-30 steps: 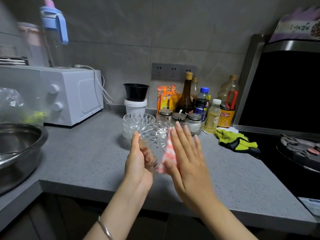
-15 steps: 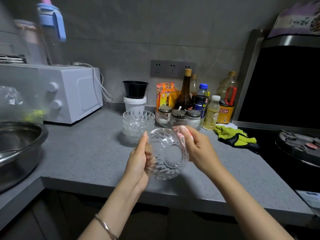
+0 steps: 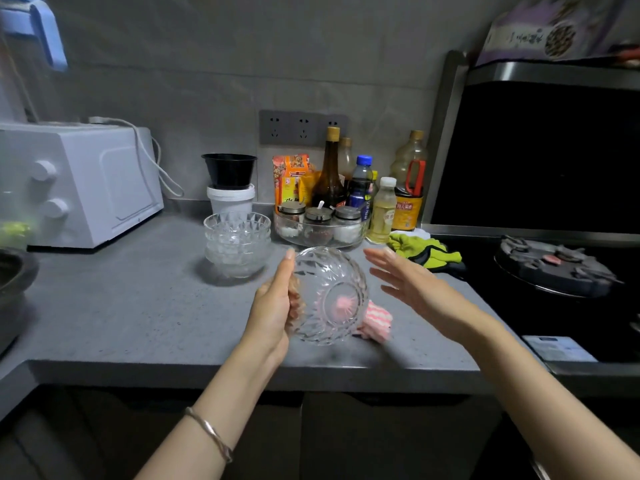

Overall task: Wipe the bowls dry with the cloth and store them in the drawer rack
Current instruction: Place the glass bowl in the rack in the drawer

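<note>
— Where is the bowl just now?
— A clear cut-glass bowl (image 3: 332, 271) is held up off the bench (image 3: 138, 323), tipped on its side so that its inside faces the camera. The left hand (image 3: 273, 306) grips it at the left rim. The thumb lies along the near edge, and the fingers curl round the back and show through the glass.
— And the other hand?
— The right hand (image 3: 412, 289) is just to the right of the bowl, with its fingers straight and a little spread, holding nothing. There is a gap between it and the glass.
— The cloth?
— A pink-and-white striped cloth (image 3: 379, 320) is down at the bench by the bowl's lower right edge. Some of it shows pink through the bowl's base. It is blurred, so I can't tell if it lies flat.
— Any other bowls?
— A stack of glass bowls (image 3: 237, 244) stands on the bench behind and to the left of the held one.
— What else is there?
— A white oven (image 3: 86, 188) stands at the far left. A glass tray (image 3: 322, 242) of jars sits in front of bottles (image 3: 330, 174) by the wall. A yellow-green glove (image 3: 415, 245) lies beside the stove (image 3: 554, 268).
</note>
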Available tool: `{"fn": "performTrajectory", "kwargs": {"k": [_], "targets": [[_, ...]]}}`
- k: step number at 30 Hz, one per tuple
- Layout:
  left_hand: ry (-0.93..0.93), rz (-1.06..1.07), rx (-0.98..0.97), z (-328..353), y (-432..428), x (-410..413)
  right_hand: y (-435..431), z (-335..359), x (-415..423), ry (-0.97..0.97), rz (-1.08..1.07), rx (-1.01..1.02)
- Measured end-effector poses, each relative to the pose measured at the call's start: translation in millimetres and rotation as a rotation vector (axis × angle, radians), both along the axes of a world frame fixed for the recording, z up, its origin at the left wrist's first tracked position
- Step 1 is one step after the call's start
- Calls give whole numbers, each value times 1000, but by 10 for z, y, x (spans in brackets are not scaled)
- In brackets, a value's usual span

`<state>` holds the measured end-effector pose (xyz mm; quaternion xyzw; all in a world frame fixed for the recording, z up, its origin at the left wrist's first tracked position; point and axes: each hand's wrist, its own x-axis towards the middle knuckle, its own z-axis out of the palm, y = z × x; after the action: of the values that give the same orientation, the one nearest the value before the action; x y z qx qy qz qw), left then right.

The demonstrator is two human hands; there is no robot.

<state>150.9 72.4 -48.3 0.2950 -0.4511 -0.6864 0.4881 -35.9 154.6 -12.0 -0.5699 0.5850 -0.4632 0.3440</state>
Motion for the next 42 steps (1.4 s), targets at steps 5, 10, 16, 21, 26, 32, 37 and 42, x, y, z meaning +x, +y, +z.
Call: {"fn": "performTrajectory", "kwargs": {"k": [5,10,16,21,26,32,37,42], "targets": [[-55,-259,-62,16,322,-545,485,159,-307,-15,24,9],[-179,-551,-142,25,844,-1239,1313,58,-969,-109,-71,77],[-248,-962,-206,-158,1589,-2074,2422,-248,-1583,-321,-48,203],[-318,-934,-316,-482,2083,-2814,3153,-594,-2009,-461,-263,141],[-362,-844,-493,-1062,2341,-3303,3534,-954,-2450,-583,-545,87],[-635,-772,-768,-2051,2289,-3610,3630,-1545,-2941,-659,-782,140],[-848,-688,-959,-2651,2398,-3852,3408,-1913,-3204,-608,-793,373],[-998,-628,-1050,-3188,2402,-3949,3201,-2285,-3380,-615,-723,595]]}}
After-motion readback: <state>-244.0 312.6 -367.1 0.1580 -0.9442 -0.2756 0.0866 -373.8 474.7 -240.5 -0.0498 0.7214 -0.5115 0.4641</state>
